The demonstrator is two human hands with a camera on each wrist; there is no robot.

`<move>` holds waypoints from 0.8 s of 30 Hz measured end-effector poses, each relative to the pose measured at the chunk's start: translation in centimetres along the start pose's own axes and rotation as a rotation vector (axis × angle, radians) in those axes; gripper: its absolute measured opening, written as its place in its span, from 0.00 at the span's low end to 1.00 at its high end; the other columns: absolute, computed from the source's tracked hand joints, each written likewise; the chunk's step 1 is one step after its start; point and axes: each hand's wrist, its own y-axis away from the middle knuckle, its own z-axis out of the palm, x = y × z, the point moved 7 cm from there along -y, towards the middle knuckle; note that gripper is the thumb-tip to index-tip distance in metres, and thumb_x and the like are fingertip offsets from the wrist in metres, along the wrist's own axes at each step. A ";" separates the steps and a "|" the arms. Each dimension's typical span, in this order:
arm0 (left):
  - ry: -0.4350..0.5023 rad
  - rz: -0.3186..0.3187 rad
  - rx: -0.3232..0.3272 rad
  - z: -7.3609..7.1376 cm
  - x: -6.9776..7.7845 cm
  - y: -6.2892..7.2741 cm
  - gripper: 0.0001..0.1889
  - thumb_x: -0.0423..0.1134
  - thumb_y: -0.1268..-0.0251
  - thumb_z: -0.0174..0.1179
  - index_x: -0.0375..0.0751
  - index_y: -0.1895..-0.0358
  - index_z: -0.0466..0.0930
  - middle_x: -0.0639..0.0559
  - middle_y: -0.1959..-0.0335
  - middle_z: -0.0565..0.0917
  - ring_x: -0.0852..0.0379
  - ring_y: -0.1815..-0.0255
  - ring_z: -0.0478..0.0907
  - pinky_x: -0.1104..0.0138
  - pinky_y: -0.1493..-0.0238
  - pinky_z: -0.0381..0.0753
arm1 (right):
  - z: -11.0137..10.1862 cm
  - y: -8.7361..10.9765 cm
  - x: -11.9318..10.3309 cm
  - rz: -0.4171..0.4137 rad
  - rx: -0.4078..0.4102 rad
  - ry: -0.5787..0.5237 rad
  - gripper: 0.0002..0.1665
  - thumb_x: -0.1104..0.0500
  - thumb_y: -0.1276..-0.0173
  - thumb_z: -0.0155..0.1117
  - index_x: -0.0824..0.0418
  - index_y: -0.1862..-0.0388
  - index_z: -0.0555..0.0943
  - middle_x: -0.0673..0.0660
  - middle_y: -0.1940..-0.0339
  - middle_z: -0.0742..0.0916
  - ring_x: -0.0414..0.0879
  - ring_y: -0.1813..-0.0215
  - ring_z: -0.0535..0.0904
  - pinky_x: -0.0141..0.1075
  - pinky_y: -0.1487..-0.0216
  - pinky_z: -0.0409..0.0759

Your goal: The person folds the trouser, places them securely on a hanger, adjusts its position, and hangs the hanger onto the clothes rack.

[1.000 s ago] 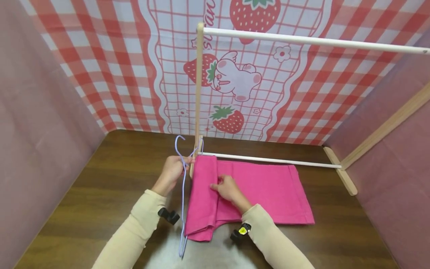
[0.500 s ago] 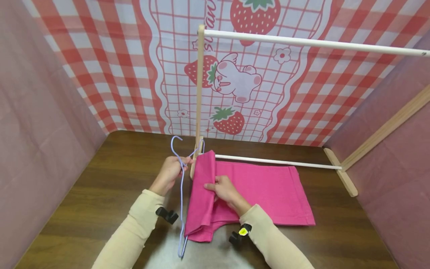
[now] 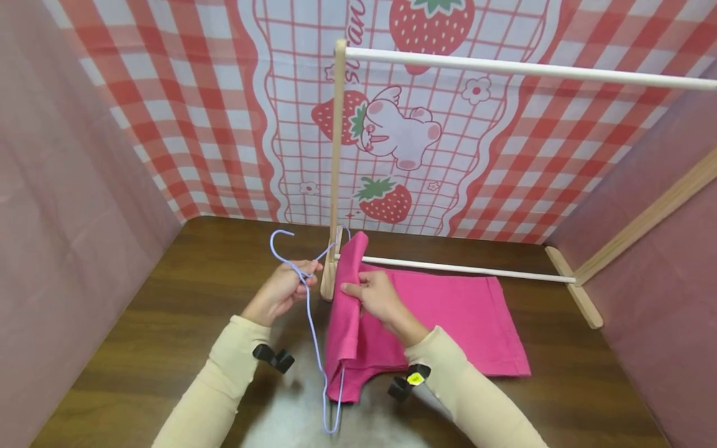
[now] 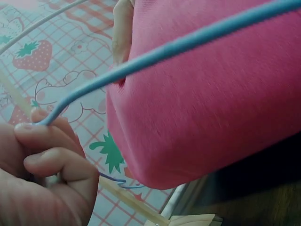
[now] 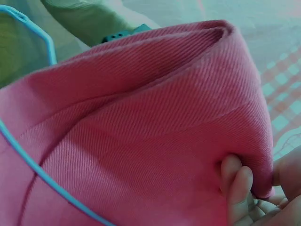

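Pink ribbed pants (image 3: 448,317) lie folded on the table, their left part lifted and doubled over the lower bar of a thin lilac wire hanger (image 3: 325,398). My left hand (image 3: 282,289) grips the hanger near its neck, with the hook pointing up and to the left. With thumb and fingers my right hand (image 3: 382,302) pinches the raised fold of the pants. In the right wrist view the pants (image 5: 164,141) show layered folds, and the hanger wire (image 5: 37,167) crosses in front. The hanger's bar inside the fold is mostly hidden.
Behind the pants stands a rack with a wooden post (image 3: 338,143), a white upper rail (image 3: 504,65) and a low white rail (image 3: 465,269). Its right foot (image 3: 582,305) rests on the brown table (image 3: 168,348). A checked strawberry cloth (image 3: 224,124) hangs at the back.
The right hand has lifted the pants' folded left part, which now stands more upright. The hanger has tilted, its hook shifting left and its lower end right. The left hand keeps its grip.
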 end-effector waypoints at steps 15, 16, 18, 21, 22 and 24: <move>0.116 0.069 -0.148 2.6 -0.3 -0.1 0.12 0.36 0.22 0.40 0.44 0.66 0.71 0.62 0.87 0.66 0.72 0.90 0.58 0.81 0.87 0.58 | -4.2 1.0 -2.4 0.058 0.002 -0.169 0.20 0.65 0.33 0.60 0.80 0.48 0.77 0.49 0.81 0.85 0.38 0.79 0.83 0.31 0.74 0.84; 0.112 0.073 -0.146 2.9 -0.3 -0.2 0.11 0.35 0.22 0.40 0.43 0.65 0.71 0.62 0.86 0.66 0.72 0.90 0.58 0.81 0.86 0.58 | -4.2 1.0 -2.7 0.055 0.000 -0.172 0.21 0.65 0.33 0.60 0.80 0.47 0.77 0.49 0.81 0.85 0.38 0.78 0.84 0.32 0.73 0.84; 0.098 0.080 -0.143 3.4 -0.5 -0.3 0.10 0.35 0.22 0.41 0.42 0.64 0.70 0.62 0.87 0.66 0.72 0.90 0.58 0.80 0.86 0.59 | -4.5 1.1 -3.2 0.055 0.002 -0.187 0.22 0.65 0.33 0.60 0.81 0.46 0.76 0.49 0.80 0.86 0.38 0.78 0.84 0.32 0.72 0.85; 0.095 0.086 -0.135 3.9 -0.6 -0.6 0.09 0.36 0.22 0.41 0.41 0.63 0.69 0.61 0.87 0.66 0.72 0.91 0.58 0.80 0.85 0.60 | -5.4 1.3 -3.6 0.051 0.014 -0.229 0.23 0.65 0.32 0.59 0.82 0.44 0.74 0.49 0.80 0.86 0.38 0.77 0.84 0.31 0.72 0.84; 0.098 0.087 -0.134 4.0 -0.7 -0.6 0.09 0.36 0.22 0.41 0.41 0.63 0.69 0.61 0.87 0.66 0.72 0.91 0.58 0.80 0.85 0.60 | -5.8 1.4 -3.7 0.050 0.016 -0.250 0.23 0.65 0.32 0.59 0.82 0.44 0.73 0.48 0.80 0.86 0.37 0.77 0.84 0.31 0.72 0.84; 0.117 0.082 -0.131 4.2 -0.8 -0.8 0.09 0.36 0.22 0.41 0.40 0.62 0.69 0.60 0.86 0.66 0.72 0.91 0.58 0.80 0.85 0.61 | -6.9 1.8 -3.7 0.047 0.021 -0.293 0.19 0.66 0.31 0.59 0.79 0.47 0.76 0.48 0.80 0.86 0.37 0.77 0.84 0.30 0.73 0.84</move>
